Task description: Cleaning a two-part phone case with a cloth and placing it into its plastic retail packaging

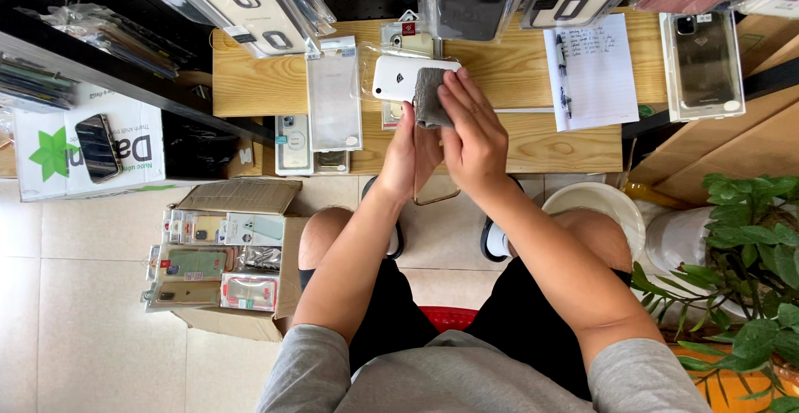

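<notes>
A person sits on a red stool and looks down at both hands, which are held up close together in front of the near edge of a low wooden bench [516,72]. The left hand [401,159] holds a thin clear phone case [434,188]. Its fingers are closed around the left side of the case, and the case stands with its long side running away from the person, toward the bench. Only the bottom edge of the case shows well; the rest is hidden behind the hands. The right hand [474,134] is pressed against the case from the right side. Its fingers are closed on a small grey cloth [430,97], which sticks up above the top of the case. So the cloth sits at the far end of the case, and the right hand is the one nearer to it. Just behind the cloth, on the bench, lies a white phone [399,77] in a clear bag. Toward the right edge of the bench lies a sheet of paper [593,72] with a pen on it. On the floor, just left of the person's left knee, stands a cardboard box [237,255] full of packed phone cases. A green plant [749,263] stands at the right.
</notes>
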